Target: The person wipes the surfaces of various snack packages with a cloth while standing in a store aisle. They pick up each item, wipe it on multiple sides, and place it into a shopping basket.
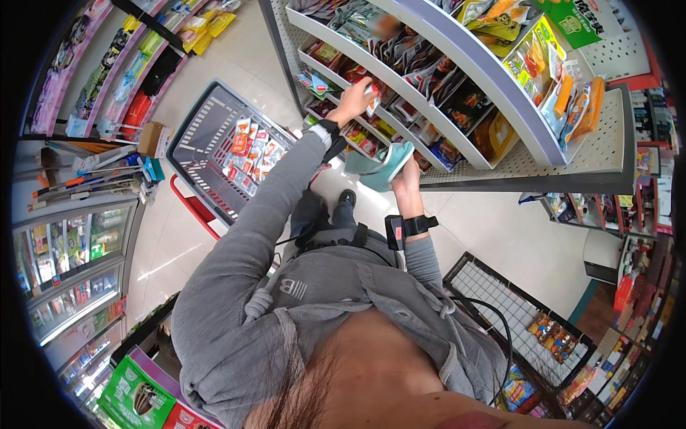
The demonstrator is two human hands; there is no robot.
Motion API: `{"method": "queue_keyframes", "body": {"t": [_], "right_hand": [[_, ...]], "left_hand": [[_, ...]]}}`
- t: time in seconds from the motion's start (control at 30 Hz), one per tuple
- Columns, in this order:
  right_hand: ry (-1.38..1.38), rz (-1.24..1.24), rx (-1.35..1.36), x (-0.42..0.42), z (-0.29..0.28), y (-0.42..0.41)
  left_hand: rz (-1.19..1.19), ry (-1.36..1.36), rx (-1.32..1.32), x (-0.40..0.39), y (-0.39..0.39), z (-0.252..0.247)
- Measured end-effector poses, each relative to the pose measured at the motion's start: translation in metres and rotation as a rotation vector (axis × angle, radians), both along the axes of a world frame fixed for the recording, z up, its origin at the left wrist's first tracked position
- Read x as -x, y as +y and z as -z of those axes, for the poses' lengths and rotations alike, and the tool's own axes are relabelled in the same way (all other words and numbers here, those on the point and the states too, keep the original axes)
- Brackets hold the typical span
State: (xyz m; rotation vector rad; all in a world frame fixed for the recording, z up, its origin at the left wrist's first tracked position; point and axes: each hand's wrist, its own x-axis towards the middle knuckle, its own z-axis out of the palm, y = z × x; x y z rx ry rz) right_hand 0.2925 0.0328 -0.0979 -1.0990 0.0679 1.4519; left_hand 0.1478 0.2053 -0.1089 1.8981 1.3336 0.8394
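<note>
My left hand (351,103) is reached out to the snack shelf, its fingers closed on a small red and white packet (373,102). That packet is just in front of a shelf compartment of packaged snacks (351,72). Lower and to the right, my right hand (408,174) grips a teal cloth-like item (381,167) with a pale edge; its exact kind is unclear. To the left of my left forearm stands a grey plastic shopping basket (185,145). Several small red, white and clear packets (254,153) lie in it. Both wrists wear black straps.
The snack rack (471,69) curves across the front right. A red handle (195,206) sticks out beside the basket. Glass-door coolers (75,241) line the left. Behind me on the right is a wire-grid stand (498,300); a green carton (136,394) is behind left.
</note>
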Motion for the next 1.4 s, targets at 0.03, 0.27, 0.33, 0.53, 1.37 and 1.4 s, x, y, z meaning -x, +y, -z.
{"method": "queue_keyframes", "body": {"t": [0.03, 0.27, 0.33, 0.53, 1.37, 1.4], "right_hand": [[0.004, 0.001, -0.001, 0.002, -0.001, -0.003], [0.011, -0.058, 0.072, 0.011, -0.01, -0.009], [-0.022, -0.102, 0.066, 0.015, -0.012, -0.005], [-0.059, -0.269, -0.056, 0.038, -0.047, 0.016], [-0.261, -0.766, -0.227, 0.16, -0.082, 0.046], [-0.256, -0.761, -0.222, 0.158, -0.084, 0.047]], "left_hand": [[0.031, 0.059, 0.094, -0.006, 0.011, 0.009], [-0.151, 0.267, 0.276, -0.036, 0.03, 0.042], [-0.106, 0.154, 0.323, -0.028, 0.021, 0.047], [0.354, -0.019, 0.453, 0.029, -0.046, -0.052], [-0.616, 0.378, 0.267, 0.294, -0.107, 0.087], [-0.608, 0.529, 0.225, 0.305, -0.103, 0.106]]}}
